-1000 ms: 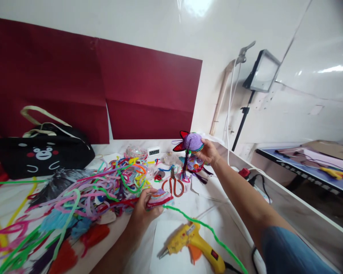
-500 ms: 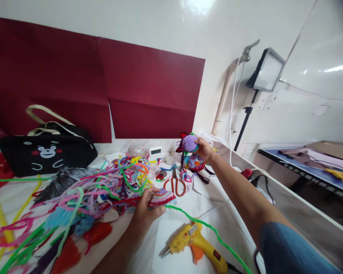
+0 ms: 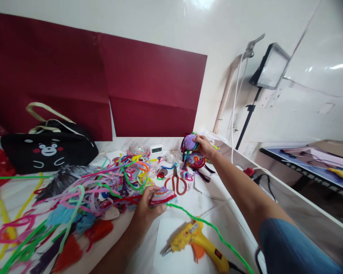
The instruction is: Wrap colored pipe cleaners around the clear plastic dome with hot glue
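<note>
My left hand is closed on a striped pipe-cleaner coil in pink, red, white and purple, held low over the front of the table. A long green pipe cleaner runs from beside the coil to the lower right. My right hand, stretched far out, pinches a purple pipe-cleaner coil with dark strands at its edge. Just below it lies another multicoloured pipe-cleaner piece with dark tassels; I cannot tell whether the two touch. Orange-handled scissors lie between my hands.
A yellow glue gun lies on white paper in front, its nozzle pointing left. Loose pipe cleaners heap up at left, before a black bag. A small digital clock stands at the back. A raised board edges the table's right side.
My right hand has lowered the purple coil slightly toward the tasselled piece, and the coil has turned a little. The left hand keeps its hold; the view has shifted slightly.
</note>
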{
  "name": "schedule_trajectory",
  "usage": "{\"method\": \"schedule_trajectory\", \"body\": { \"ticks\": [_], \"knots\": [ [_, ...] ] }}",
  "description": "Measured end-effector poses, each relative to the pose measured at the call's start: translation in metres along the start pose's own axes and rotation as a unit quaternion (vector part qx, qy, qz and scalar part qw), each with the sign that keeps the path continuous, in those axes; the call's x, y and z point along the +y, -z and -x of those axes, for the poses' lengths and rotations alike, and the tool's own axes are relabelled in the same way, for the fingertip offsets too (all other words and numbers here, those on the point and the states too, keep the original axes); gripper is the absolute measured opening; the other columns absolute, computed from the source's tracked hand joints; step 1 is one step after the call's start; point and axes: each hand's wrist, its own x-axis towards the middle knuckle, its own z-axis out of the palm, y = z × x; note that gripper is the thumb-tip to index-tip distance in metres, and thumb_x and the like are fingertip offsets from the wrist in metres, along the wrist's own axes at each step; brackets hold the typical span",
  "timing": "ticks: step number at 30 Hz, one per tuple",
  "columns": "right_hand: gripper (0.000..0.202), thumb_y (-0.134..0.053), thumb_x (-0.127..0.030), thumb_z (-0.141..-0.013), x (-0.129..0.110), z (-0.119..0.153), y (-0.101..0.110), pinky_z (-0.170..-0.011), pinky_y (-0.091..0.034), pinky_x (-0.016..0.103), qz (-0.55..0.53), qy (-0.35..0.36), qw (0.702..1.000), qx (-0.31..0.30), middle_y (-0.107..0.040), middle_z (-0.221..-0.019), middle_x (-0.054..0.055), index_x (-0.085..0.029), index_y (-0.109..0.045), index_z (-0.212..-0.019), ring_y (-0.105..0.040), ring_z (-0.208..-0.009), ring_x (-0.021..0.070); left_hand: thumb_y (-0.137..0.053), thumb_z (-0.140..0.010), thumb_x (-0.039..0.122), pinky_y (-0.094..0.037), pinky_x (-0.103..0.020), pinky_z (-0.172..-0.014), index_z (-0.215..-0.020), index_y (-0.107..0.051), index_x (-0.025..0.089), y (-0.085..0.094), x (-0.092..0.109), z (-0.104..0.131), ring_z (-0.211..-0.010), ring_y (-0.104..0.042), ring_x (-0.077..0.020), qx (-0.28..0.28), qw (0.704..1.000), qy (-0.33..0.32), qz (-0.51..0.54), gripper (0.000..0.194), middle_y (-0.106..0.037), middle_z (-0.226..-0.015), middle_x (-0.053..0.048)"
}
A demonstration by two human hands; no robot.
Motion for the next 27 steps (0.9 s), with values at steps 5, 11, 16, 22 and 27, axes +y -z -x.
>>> {"method": "schedule_trajectory", "body": {
  "ticks": [5, 11, 16, 22, 27],
  "knots": [
    [0.056, -0.075, -0.038, -0.058, 0.0, -0.005, -0.001, -0.067, -0.055, 0.036, 0.168, 0.013, 0.984, 0.052, -0.061, -0.08, -0.002, -0.023, -0.046, -0.104, -0.063, -0.073, 0.0204, -0.073, -0.053, 0.023, -0.047, -0.029, -0.071, -0.094, -0.06, 0.019, 0.001, -0.001, 0.0, -0.079, -0.066, -0.0208, 0.0, 1.0, 0.0, -0.002, 0.044, -0.072, -0.091, -0.005],
    [0.064, -0.078, -0.038, -0.057, -0.001, -0.014, -0.013, -0.085, -0.049, 0.042, 0.365, 0.052, 0.926, 0.083, -0.062, -0.097, 0.004, -0.02, -0.048, -0.111, -0.06, -0.091, 0.0239, -0.073, -0.053, 0.024, -0.047, -0.031, -0.072, -0.096, -0.06, 0.019, 0.003, -0.005, -0.001, -0.08, -0.066, -0.0229, -0.004, 1.0, 0.002, -0.003, 0.046, -0.072, -0.092, -0.007],
    [0.061, -0.075, -0.035, -0.064, 0.004, -0.017, -0.033, -0.09, -0.047, 0.04, 0.475, 0.075, 0.873, 0.078, -0.059, -0.112, 0.012, -0.018, -0.048, -0.116, -0.06, -0.099, 0.0263, -0.073, -0.054, 0.023, -0.046, -0.031, -0.074, -0.097, -0.06, 0.02, 0.001, 0.0, 0.002, -0.084, -0.065, -0.023, 0.001, 1.0, 0.007, 0.002, 0.045, -0.072, -0.095, -0.006],
    [0.065, -0.076, -0.034, -0.066, 0.019, -0.022, -0.053, -0.09, -0.047, 0.04, 0.566, 0.079, 0.818, 0.061, -0.051, -0.121, 0.019, -0.014, -0.046, -0.12, -0.059, -0.104, 0.0311, -0.072, -0.055, 0.022, -0.045, -0.03, -0.072, -0.096, -0.06, 0.02, 0.0, 0.005, 0.005, -0.08, -0.062, -0.0202, 0.008, 1.0, -0.005, -0.001, 0.042, -0.069, -0.089, -0.004],
    [0.069, -0.079, -0.034, -0.065, 0.033, -0.023, -0.058, -0.094, -0.043, 0.045, 0.612, 0.089, 0.785, 0.042, -0.045, -0.127, 0.02, -0.016, -0.045, -0.121, -0.05, -0.116, 0.0368, -0.072, -0.055, 0.021, -0.044, -0.029, -0.072, -0.097, -0.059, 0.021, 0.002, 0.002, 0.003, -0.083, -0.062, -0.0208, 0.011, 1.0, 0.005, 0.003, 0.044, -0.069, -0.093, -0.004]
  ]
}}
